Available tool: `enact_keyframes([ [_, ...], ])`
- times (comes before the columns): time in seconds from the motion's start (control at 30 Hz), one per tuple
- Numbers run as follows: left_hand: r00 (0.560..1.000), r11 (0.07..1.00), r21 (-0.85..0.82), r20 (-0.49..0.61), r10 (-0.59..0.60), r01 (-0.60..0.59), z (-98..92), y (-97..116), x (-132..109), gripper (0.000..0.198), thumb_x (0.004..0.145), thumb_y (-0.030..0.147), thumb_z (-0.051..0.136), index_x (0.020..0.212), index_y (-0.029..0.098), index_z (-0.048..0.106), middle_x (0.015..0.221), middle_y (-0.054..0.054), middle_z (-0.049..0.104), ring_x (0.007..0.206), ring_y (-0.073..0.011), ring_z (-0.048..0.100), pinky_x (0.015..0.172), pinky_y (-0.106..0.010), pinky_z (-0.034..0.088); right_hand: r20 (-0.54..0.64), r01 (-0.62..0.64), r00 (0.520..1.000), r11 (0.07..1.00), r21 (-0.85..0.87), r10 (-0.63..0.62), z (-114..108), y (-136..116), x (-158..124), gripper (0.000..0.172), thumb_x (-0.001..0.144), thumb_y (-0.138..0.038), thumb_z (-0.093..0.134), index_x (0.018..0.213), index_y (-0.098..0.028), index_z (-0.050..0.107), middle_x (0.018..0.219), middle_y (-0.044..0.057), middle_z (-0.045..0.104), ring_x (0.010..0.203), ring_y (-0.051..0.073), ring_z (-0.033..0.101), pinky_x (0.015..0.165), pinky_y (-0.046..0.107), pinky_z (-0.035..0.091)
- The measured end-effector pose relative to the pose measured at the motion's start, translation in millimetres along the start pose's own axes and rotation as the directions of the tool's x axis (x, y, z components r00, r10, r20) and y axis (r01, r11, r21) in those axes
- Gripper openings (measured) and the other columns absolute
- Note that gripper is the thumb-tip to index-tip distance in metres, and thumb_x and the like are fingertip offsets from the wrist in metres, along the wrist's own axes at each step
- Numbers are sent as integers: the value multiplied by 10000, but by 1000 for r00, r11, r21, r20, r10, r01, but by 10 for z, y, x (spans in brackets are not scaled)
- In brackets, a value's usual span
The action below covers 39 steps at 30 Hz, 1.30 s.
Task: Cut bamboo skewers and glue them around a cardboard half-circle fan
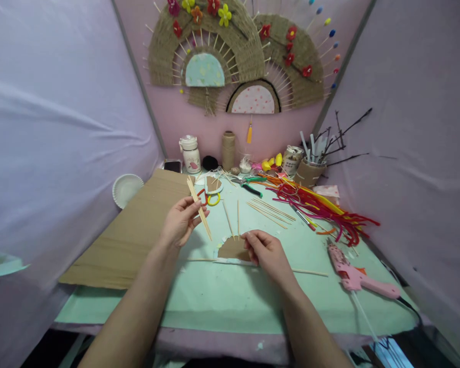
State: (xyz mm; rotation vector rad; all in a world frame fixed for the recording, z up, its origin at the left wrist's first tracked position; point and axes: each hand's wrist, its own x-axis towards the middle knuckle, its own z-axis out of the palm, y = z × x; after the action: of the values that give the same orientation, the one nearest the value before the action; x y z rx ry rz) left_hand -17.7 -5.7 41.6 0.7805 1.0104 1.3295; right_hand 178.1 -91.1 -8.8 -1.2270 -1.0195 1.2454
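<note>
My left hand (184,217) is raised left of centre, its fingers closed around a small bundle of bamboo sticks (204,220). In front of me lies a half-round piece of cardboard (232,249) with a pale, bumpy edging along its curve. Two bamboo sticks, one leaning (227,217) and one nearly straight (238,217), stand out from that curve. A long thin stick (310,272) runs along its flat side. My right hand (264,250) rests over the cardboard's right end, thumb and forefinger pinched at the curved edge; whatever is between them is hidden.
A big cardboard sheet (115,237) covers the table's left. Loose sticks (270,212) lie beyond my right hand, near green-handled pliers (251,189) and coloured fuzzy stems (322,204). At the right sits a pink glue gun (352,276). A white bottle (190,155) and twine spool (228,151) stand behind.
</note>
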Motion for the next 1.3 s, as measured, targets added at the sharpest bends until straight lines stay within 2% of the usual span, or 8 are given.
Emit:
enact_keyframes([
  [0.33, 999, 995, 92, -25, 43, -40, -138, -135, 98, 368, 560, 261, 846, 801, 136, 598, 720, 21, 624, 666, -105, 645, 708, -281, 578, -104, 21, 994, 1000, -4, -21, -35, 52, 19, 411, 759, -584, 650, 758, -173, 654, 624, -19, 532, 472, 87, 412, 447, 239, 309],
  [0.53, 980, 961, 237, -103, 170, -142, -178, -182, 158, 428, 523, 384, 834, 788, 162, 583, 727, 23, 612, 700, -109, 614, 696, -262, 541, -92, 43, 995, 999, -28, -45, -37, 70, 17, 413, 772, -583, 639, 762, -171, 651, 625, -13, 528, 471, 88, 402, 447, 239, 308],
  [0.7, 882, 828, 391, -77, 464, -402, -204, -238, 170, 303, 682, 414, 722, 825, 180, 594, 766, 4, 626, 748, -138, 609, 734, -277, 520, -112, 57, 992, 997, -51, -63, -42, 80, 9, 411, 773, -586, 635, 764, -176, 655, 632, -11, 535, 485, 95, 410, 456, 243, 313],
  [0.8, 836, 707, 538, -9, 548, -458, -225, -285, 168, 205, 731, 364, 682, 808, 185, 619, 783, -3, 646, 768, -148, 607, 742, -260, 491, -110, 65, 991, 996, -66, -72, -39, 82, 5, 403, 778, -582, 628, 763, -180, 654, 631, -14, 537, 491, 97, 413, 465, 246, 315],
  [0.93, 900, 656, 640, 139, 414, -400, -279, -386, 217, 135, 749, 317, 657, 763, 185, 631, 743, -7, 657, 719, -153, 604, 700, -261, 476, -118, 78, 989, 993, -87, -88, -55, 70, 0, 389, 806, -562, 599, 777, -178, 655, 639, -8, 540, 490, 99, 412, 472, 250, 314],
  [1.03, 919, 660, 655, 152, 363, -369, -312, -445, 256, 134, 748, 315, 657, 740, 184, 626, 725, -8, 650, 692, -156, 600, 678, -267, 482, -142, 105, 981, 977, -188, -133, -155, 30, 24, 373, 820, -541, 579, 797, -178, 663, 649, 4, 574, 505, 111, 434, 495, 258, 336],
  [1.17, 899, 679, 621, 103, 425, -392, -295, -439, 226, 142, 760, 329, 659, 776, 191, 630, 780, -18, 665, 749, -170, 616, 708, -277, 493, -209, 182, 923, 844, -505, -324, -440, -85, 121, 344, 829, -507, 548, 792, -183, 659, 684, 35, 641, 586, 154, 507, 584, 278, 381],
  [1.3, 871, 649, 623, 110, 479, -436, -238, -383, 148, 153, 783, 333, 647, 844, 193, 657, 832, -30, 682, 794, -184, 628, 736, -285, 493, -239, 92, 869, 618, -781, -433, -697, -215, 267, 286, 860, -415, 498, 824, -186, 666, 773, 73, 699, 688, 198, 582, 660, 298, 381],
])
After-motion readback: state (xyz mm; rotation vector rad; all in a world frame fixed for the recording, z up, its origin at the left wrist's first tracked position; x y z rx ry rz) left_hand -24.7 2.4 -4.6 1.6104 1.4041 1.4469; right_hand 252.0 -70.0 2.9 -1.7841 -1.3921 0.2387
